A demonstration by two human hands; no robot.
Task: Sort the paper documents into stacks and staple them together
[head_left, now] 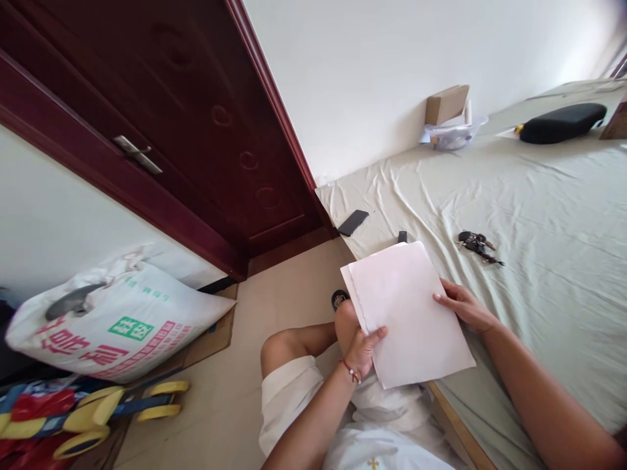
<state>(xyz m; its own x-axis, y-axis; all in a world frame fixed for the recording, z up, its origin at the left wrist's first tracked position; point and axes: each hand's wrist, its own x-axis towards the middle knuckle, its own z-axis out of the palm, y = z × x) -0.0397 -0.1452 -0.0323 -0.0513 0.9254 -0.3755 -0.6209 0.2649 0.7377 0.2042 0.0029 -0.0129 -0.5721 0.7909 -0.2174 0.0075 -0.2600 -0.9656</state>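
Note:
A few blank, pale sheets of paper (pixel 404 313) lie tilted above my lap, one sheet's edge showing slightly past the other on the left. My left hand (pixel 363 349) grips their lower left edge, thumb on top and the other fingers hidden underneath. On the upper right edge my right hand (pixel 463 305) pinches the sheets, its thumb over the paper. A red beaded bracelet (pixel 351 372) circles my left wrist. Just past the paper's top edge, a small black object (pixel 402 236) lies on the bed sheet.
On the bed (pixel 539 274) lie a bunch of keys (pixel 479 245), a black phone (pixel 353 222), a clear bowl (pixel 453 136) with a cardboard box (pixel 447 104), and a long black cushion-like object (pixel 562 123). A dark red door (pixel 196 130), a stuffed white sack (pixel 122 320) and a yellow-blue toy (pixel 93 414) are left.

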